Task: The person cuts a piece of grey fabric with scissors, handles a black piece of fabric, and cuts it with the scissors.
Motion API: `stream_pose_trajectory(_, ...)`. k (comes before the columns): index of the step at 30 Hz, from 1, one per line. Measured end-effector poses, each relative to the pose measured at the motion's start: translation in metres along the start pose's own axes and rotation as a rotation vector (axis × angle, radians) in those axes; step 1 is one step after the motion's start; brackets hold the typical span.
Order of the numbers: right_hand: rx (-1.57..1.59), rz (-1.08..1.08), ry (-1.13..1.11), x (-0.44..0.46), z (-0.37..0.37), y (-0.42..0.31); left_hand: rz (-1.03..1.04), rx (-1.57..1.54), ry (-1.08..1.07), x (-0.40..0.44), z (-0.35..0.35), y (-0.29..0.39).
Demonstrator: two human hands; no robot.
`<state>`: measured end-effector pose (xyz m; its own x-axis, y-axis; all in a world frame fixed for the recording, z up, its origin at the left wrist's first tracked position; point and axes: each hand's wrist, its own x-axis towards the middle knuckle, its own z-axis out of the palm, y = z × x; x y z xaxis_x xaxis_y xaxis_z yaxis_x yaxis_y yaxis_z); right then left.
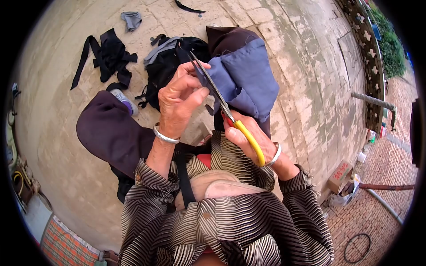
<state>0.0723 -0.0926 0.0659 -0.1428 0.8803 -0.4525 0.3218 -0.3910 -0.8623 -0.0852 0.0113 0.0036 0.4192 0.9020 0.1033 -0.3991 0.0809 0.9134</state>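
My right hand (252,138) is wrapped around the yellow-handled scissors (249,137), whose long blades point up and away to the left. A narrow piece of dark cloth (210,91) lies along the blades, and my left hand (179,95) pinches it with bent fingers. Whether the blades are fully closed is hard to see. Blue-grey fabric (248,77) is draped over my right knee, just beyond the scissors. Black cloth (166,71) lies on the ground behind my left hand.
Black cloth scraps (113,55) and a grey scrap (131,20) lie on the concrete ground. My shoe (126,99) is at the left. A cardboard box (341,175) stands at the right on brick paving, near a metal pipe (386,187). A checked cloth (69,244) is at lower left.
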Motion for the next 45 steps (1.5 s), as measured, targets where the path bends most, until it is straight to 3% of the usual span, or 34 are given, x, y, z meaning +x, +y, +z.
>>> stream_pose_trajectory(8,-0.097,0.05,0.052,0.0005,-0.003,-0.0048,-0.017,-0.026,-0.012,-0.0013,0.0002,0.0014)
stream_pose_trajectory(17,-0.04,-0.128,0.0,0.0034,-0.0043,0.0033,-0.006,0.02,-0.045,-0.0008,-0.0012,0.0004)
stream_pose_trajectory(26,-0.071,0.103,0.048,0.0039,-0.0043,-0.0055,-0.027,-0.045,-0.066,-0.002,-0.0002,0.0008)
stream_pose_trajectory(38,0.005,-0.081,0.017,0.0045,-0.0072,-0.0021,-0.001,0.027,-0.118,-0.003,0.0004,-0.0041)
stream_pose_trajectory(40,0.023,0.047,0.023,0.0048,-0.0054,0.0015,0.013,0.05,-0.128,-0.0029,0.001,-0.0044)
stream_pose_trajectory(45,-0.031,0.121,0.101,0.0055,-0.0014,-0.0017,0.005,0.048,-0.143,-0.0023,0.0023,-0.0051)
